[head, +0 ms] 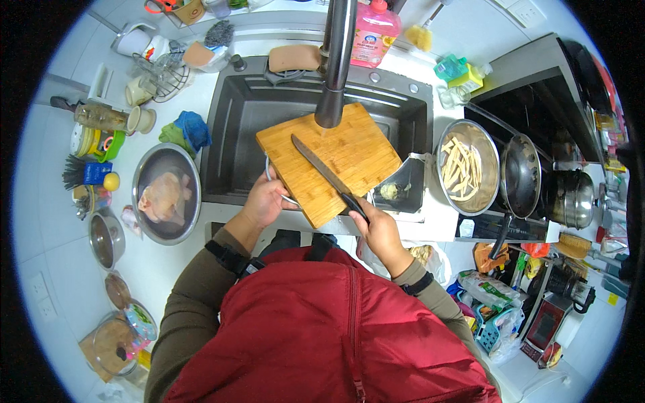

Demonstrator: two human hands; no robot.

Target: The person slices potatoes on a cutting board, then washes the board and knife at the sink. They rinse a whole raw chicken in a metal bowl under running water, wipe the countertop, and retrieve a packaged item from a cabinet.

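My left hand (265,200) grips the left edge of a bamboo cutting board (360,146), which is tilted above the sink. A thin pale loop or rim (270,169) shows beside those fingers; what it belongs to is hidden. My right hand (379,227) holds a kitchen knife (321,165) by its black handle, the blade lying across the board and pointing away to the left. Over the board's far part hangs the faucet spout (330,106). Below the board's right corner, a dark strainer basket (410,184) holds some pale food scraps (389,191).
Left of the dark sink (237,131), a steel bowl (194,221) holds raw poultry (166,197). On the right stand a steel bowl (443,146) of pale strips (459,169) and a frying pan (521,176), its handle jutting past the counter edge. A pink detergent bottle (372,38) stands behind.
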